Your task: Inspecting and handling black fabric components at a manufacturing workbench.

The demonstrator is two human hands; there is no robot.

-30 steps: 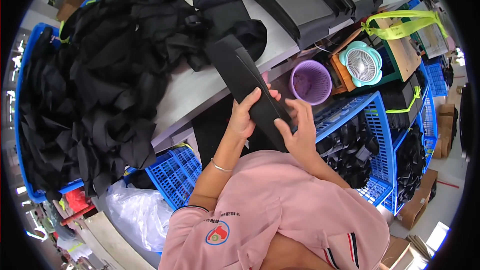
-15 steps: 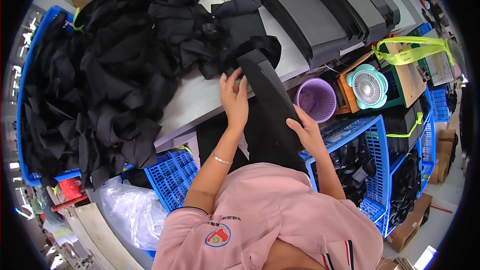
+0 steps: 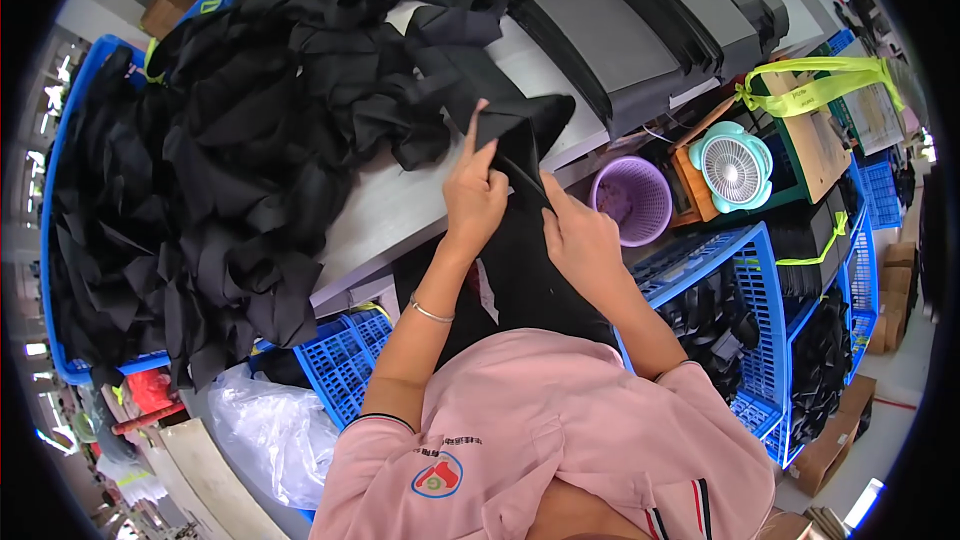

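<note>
A black fabric piece [image 3: 512, 124] is bent up at the table's near edge, between my two hands. My left hand [image 3: 476, 195] grips its left side, the index finger stretched along the cloth and the other fingers curled in. On the other side, the thumb and index finger of my right hand [image 3: 583, 245] close on the lower edge of the same piece. Its far part runs back toward loose black cloth on the table. A large heap of black fabric pieces [image 3: 235, 130] lies to the left, spilling over a blue crate [image 3: 50, 240].
Flat stacks of dark grey sheets [image 3: 610, 30] lie at the table's back right. Right of my hands stand a purple basket [image 3: 632, 202], a turquoise fan [image 3: 733, 168] and blue crates [image 3: 765, 290] holding black pieces. A clear plastic bag [image 3: 275, 435] hangs at lower left.
The long black strip that slanted toward my right hand is now folded up and spread at the table edge. My right hand has moved left and away from me, closer to my left hand.
</note>
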